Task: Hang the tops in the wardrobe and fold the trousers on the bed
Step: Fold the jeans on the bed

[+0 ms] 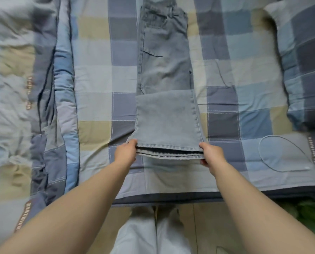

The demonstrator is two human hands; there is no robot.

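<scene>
Pinching jeans [164,74] hems near the bed's [171,180] front edge, left hand [125,153], right hand [212,155] curled round corners; denim heavy, floppy.

A checked bed [226,74] carries grey trousers [164,70], a rumpled quilt [21,88] and a pillow [303,61].

I see a bed [226,180] covered by a checked patchwork sheet in blue, grey and pale yellow. A rumpled quilt [24,88] in matching checks lies along its left side, a pillow [303,61] at right. Pale flooring [204,226] shows below, evenly lit.
</scene>
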